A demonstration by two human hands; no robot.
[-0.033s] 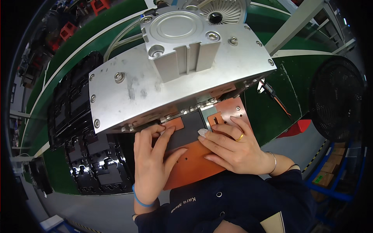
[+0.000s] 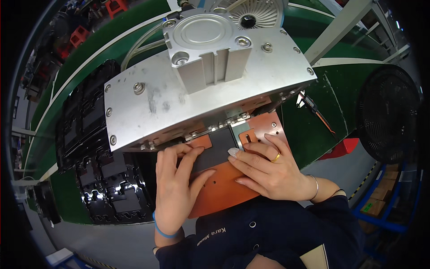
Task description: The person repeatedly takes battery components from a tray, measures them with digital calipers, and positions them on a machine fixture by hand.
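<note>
A dark grey flat sheet [image 2: 217, 145] lies on the orange base board [image 2: 226, 186] under the front edge of a silver metal press [image 2: 210, 85]. My left hand [image 2: 177, 179] rests at the sheet's left side, fingers bent and thumb stretched apart. Beside its fingertips sits a small orange block [image 2: 201, 141]. My right hand [image 2: 268, 170] lies with fingers spread at the sheet's right side, near a slotted orange piece [image 2: 247, 138]. A white cover [image 2: 233, 152] is on one of its fingertips. The left fingertips are partly hidden.
Black moulded trays [image 2: 114, 186] holding dark flat pieces stand at the left on the green table [image 2: 336, 134]. A caliper [image 2: 316, 110] lies to the right of the press. Further right is a black fan [image 2: 389, 114], and a second fan [image 2: 255, 18] stands behind the press.
The view has shifted very slightly. Both hands stay at the grey sheet in nearly the same pose.
</note>
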